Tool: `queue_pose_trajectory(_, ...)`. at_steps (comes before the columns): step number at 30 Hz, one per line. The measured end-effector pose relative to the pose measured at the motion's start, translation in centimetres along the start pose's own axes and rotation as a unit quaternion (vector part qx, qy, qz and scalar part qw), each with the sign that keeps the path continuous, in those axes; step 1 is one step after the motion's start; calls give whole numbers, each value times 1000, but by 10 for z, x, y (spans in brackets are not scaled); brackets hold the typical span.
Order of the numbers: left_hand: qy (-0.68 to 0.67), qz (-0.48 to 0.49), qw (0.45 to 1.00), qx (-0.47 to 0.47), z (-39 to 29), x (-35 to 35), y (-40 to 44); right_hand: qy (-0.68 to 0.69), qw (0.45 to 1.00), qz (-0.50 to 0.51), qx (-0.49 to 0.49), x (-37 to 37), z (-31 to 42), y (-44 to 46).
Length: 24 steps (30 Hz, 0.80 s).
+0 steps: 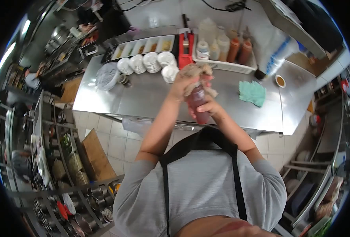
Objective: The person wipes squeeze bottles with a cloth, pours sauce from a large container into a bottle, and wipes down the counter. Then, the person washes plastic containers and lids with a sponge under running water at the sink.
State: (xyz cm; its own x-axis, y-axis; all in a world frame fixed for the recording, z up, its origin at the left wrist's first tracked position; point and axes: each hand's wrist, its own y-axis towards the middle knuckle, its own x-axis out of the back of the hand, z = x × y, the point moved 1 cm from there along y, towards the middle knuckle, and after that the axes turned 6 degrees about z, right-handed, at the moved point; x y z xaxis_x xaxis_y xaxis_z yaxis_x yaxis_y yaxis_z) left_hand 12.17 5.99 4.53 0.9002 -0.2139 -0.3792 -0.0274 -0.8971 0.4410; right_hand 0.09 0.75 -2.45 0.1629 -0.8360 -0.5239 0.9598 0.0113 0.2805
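Above the counter's front edge I have a squeeze bottle (198, 98) with dark red contents, tilted, its lower end toward me. My right hand (211, 107) is closed around its lower half. A crumpled beige cloth (196, 72) covers the bottle's upper end, and my left hand (179, 86) is closed on that cloth. The cloth hides the bottle's tip. Just behind it stand stacks of small white dishes (170, 73) and a red holder (186, 49) with a dark-handled tool in it.
A white basket (230, 67) holds several sauce bottles. To the right lie a green cloth (252, 93), a small bowl of brown sauce (280, 81) and a large clear bag (277, 51). At the back left are a topping tray (143, 48) and a plastic-covered tub (107, 76).
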Motion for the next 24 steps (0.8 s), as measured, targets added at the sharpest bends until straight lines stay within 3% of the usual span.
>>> queue_pose_trajectory(2, -13, -118, 992, -32, 5, -9, -6, 23, 1000, 2, -11, 3, -1, 0)
queue_pose_trajectory(4, -4, -180, 980, -87, 19, -6, -10, -127, 985, -113, -27, 16, -3, 3)
queue_pose_trajectory(5, -1, -186, 978, -93, 30, -2, -14, -128, 986, -104, -32, 18, -7, 6)
queue_pose_trajectory(7, 116, -232, 958, -120, 45, 5, -20, -296, 925, -223, 79, 27, -9, 8)
queue_pose_trajectory(8, 204, -264, 938, -94, 49, 5, -29, -287, 926, -239, 57, 35, -12, 7)
queue_pose_trajectory(11, 195, -262, 941, -91, 48, 19, -44, -306, 909, -257, 122, 48, -20, 15)
queue_pose_trajectory(13, 145, -270, 947, -95, 33, 25, -48, -297, 917, -248, 97, 78, -32, 12)
queue_pose_trajectory(15, 67, -280, 950, -124, 4, 16, -46, -319, 893, -304, 88, 99, -44, 8)
queue_pose_trajectory(17, 30, -269, 954, -130, -10, 17, -47, -353, 882, -289, 117, 95, -39, 10)
queue_pose_trajectory(19, -54, -231, 959, -156, -22, 12, -47, -279, 901, -321, 85, 89, -30, 5)
queue_pose_trajectory(20, -38, -239, 959, -150, -26, 9, -48, -280, 907, -269, 165, 91, -29, 5)
queue_pose_trajectory(21, -36, -241, 958, -150, -31, 4, -52, -278, 908, -267, 164, 90, -23, -4)
queue_pose_trajectory(23, 24, -261, 963, -70, -36, -1, -54, -523, 724, -380, 243, 65, 18, -21)
queue_pose_trajectory(24, 25, -261, 962, -74, -36, -3, -54, -524, 724, -376, 244, 54, 31, -21)
